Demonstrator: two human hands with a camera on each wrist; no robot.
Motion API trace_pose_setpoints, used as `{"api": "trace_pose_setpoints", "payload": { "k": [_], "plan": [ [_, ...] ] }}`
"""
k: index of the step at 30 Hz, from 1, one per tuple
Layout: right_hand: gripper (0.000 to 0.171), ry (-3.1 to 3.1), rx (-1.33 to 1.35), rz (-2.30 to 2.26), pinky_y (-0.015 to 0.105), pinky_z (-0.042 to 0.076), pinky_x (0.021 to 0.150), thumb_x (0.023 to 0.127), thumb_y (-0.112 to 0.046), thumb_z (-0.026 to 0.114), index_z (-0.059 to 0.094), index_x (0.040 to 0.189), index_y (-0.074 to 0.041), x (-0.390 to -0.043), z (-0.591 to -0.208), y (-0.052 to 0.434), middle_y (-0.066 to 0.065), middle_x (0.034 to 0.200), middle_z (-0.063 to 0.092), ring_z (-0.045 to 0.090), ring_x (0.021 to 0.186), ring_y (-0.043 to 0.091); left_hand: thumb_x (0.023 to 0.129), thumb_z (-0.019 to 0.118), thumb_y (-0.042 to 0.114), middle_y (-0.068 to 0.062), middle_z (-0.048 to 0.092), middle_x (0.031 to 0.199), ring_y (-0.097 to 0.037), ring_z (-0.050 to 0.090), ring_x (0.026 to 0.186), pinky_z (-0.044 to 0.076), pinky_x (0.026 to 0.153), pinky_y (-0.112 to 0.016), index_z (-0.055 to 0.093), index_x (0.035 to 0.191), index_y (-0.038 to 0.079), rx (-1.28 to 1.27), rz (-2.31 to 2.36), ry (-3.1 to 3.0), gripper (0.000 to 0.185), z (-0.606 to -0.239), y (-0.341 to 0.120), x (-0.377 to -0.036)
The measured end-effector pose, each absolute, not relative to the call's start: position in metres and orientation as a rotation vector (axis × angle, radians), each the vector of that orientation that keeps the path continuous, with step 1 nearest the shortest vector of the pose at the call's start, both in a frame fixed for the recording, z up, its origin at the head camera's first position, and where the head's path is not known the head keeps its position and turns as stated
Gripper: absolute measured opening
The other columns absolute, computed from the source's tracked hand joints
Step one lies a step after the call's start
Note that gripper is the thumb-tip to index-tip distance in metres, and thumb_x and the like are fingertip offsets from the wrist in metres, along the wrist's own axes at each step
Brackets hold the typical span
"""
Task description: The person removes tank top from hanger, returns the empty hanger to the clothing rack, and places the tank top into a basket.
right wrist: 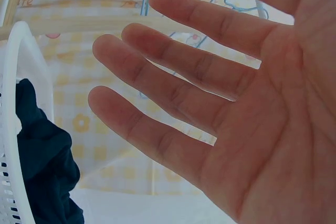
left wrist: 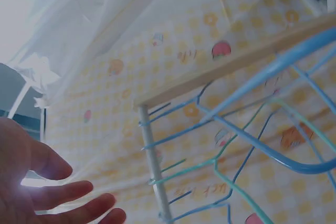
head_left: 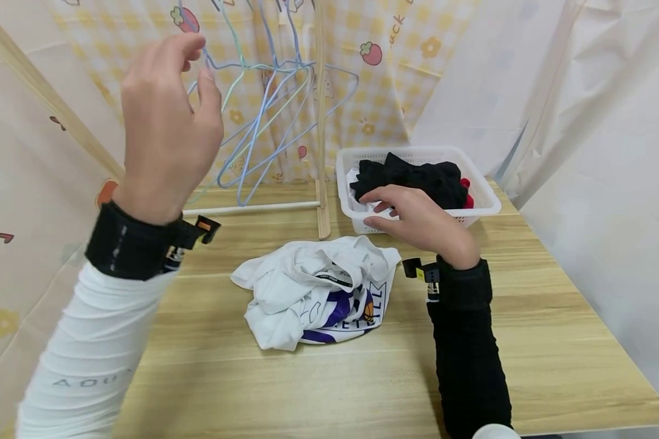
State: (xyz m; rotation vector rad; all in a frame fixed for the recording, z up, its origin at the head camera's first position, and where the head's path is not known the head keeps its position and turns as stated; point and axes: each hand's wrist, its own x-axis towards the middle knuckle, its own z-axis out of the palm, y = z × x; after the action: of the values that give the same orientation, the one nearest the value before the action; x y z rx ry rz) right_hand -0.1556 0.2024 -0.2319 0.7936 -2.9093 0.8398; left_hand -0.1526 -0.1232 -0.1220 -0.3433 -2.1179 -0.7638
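Note:
My left hand [head_left: 170,128] is raised in front of the hanging blue and green hangers [head_left: 266,97]. In the left wrist view its fingers [left wrist: 79,187] are parted, with no hanger between them. My right hand [head_left: 417,222] hovers over the near edge of the white basket [head_left: 486,198], its relaxed fingers [right wrist: 157,129] spread apart and holding nothing. Black clothing [head_left: 417,177] lies in the basket, with something red at its right side. A crumpled white shirt [head_left: 291,277] with purple print rests on the table between my arms.
A wooden rack's upright post [head_left: 321,122] stands left of the basket, and a white lower bar [head_left: 252,208] runs along the table [head_left: 549,341]. Patterned curtains [head_left: 450,55] hang behind. Another wooden pole [head_left: 49,85] slants down at the left.

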Motion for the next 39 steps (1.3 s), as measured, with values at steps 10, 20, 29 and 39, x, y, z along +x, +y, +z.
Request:
{"api": "trace_pose_setpoints", "payload": {
  "k": [10,20,29,39],
  "plan": [
    [0.042,-2.895,0.802,0.839,0.052,0.055,0.108,0.105,-0.023,0.072,0.067,0.144,-0.009,-0.151,-0.228,0.203,0.010,0.143,0.069,0.069,0.126,0.029,0.103,0.057,0.023,-0.009,0.074,0.133,-0.027,0.064,0.125,0.047,0.104,-0.033,0.072,0.136,0.005,-0.308,-0.918,-1.818,0.041,-0.166,-0.109,-0.125],
    [0.042,-2.896,0.803,0.817,0.050,0.055,0.108,0.105,-0.022,0.072,0.066,0.145,-0.010,-0.146,-0.227,0.205,0.009,0.143,0.068,0.069,0.126,0.028,0.099,0.061,0.026,-0.010,0.077,0.127,-0.025,0.069,0.120,0.052,0.101,-0.033,0.074,0.134,0.004,-0.306,-1.087,-1.769,0.043,-0.194,-0.108,-0.119],
    [0.046,-2.866,0.836,0.820,0.051,0.055,0.107,0.104,-0.022,0.075,0.064,0.147,-0.011,-0.142,-0.225,0.202,0.010,0.148,0.064,0.067,0.129,0.028,0.099,0.061,0.019,-0.009,0.078,0.127,-0.021,0.069,0.121,0.050,0.100,-0.021,0.075,0.133,0.004,-0.250,-1.139,-1.762,0.039,-0.195,-0.112,-0.116],
    [0.056,-2.830,1.072,0.660,0.048,0.051,0.114,0.104,-0.022,0.074,0.055,0.155,-0.008,-0.145,-0.217,0.179,0.017,0.163,0.046,0.058,0.140,0.031,0.101,0.059,0.017,-0.010,0.078,0.127,-0.021,0.069,0.121,0.049,0.100,-0.020,0.075,0.133,0.005,-0.233,-1.164,-1.773,0.038,-0.195,-0.111,-0.116]
  ]
}}
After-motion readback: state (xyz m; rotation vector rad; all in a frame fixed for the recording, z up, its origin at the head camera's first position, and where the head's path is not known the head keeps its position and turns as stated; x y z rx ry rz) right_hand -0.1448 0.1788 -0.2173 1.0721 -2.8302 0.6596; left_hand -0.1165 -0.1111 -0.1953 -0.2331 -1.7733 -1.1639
